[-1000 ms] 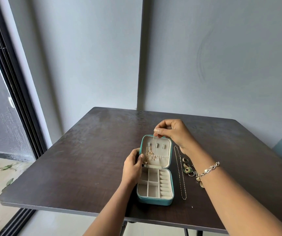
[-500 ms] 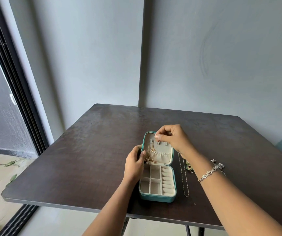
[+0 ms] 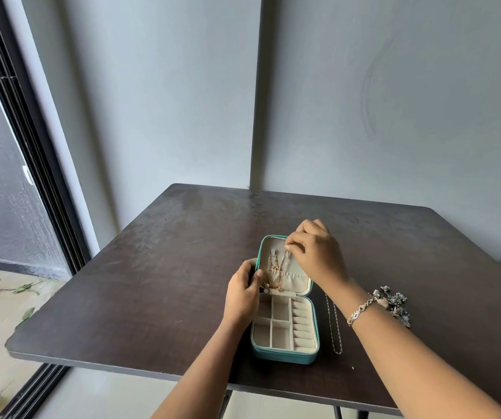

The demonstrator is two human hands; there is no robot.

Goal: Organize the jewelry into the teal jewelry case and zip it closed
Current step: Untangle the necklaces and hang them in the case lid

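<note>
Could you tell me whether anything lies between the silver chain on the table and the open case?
Nothing visible does. The chain lies on the table right of the case, whose compartments look empty. The left hand grips the lid; the right hand pinches a necklace there, clear of that gap.

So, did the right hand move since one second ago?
Yes, downward against the lid: the right hand, pinching the necklace, was at its top rim and is now below it, over the lining.
</note>
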